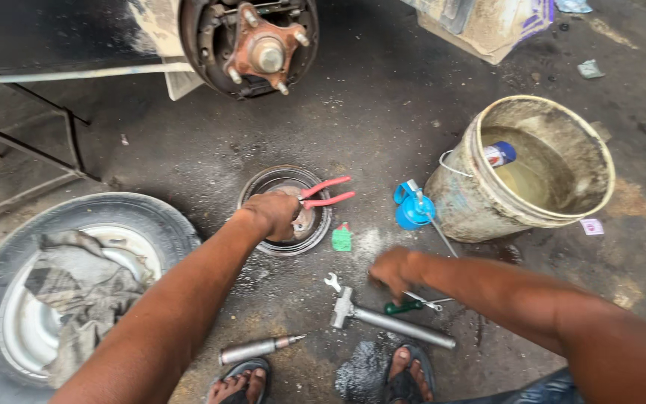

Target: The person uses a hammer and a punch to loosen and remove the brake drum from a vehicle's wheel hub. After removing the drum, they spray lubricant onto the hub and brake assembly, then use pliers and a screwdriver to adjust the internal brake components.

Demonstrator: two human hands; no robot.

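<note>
My left hand [274, 215] rests on the rim of a round metal brake drum [267, 184] lying on the dark floor; red-handled pliers [327, 191] lie across the drum beside the hand. My right hand [390, 271] reaches down with fingers curled over the floor near a small spanner [333, 282], a metal hammer [383, 318] and a green-handled screwdriver [407, 305]. Whether it grips anything is hidden. A bare wheel hub [263, 51] with studs shows at the top.
A dirty bucket [540, 209] of murky water with a floating can stands at right, a blue oil can [414, 209] beside it. A tyre [84, 217] with a rag lies at left. A grey metal cylinder [256, 349] and my sandalled feet are at the bottom.
</note>
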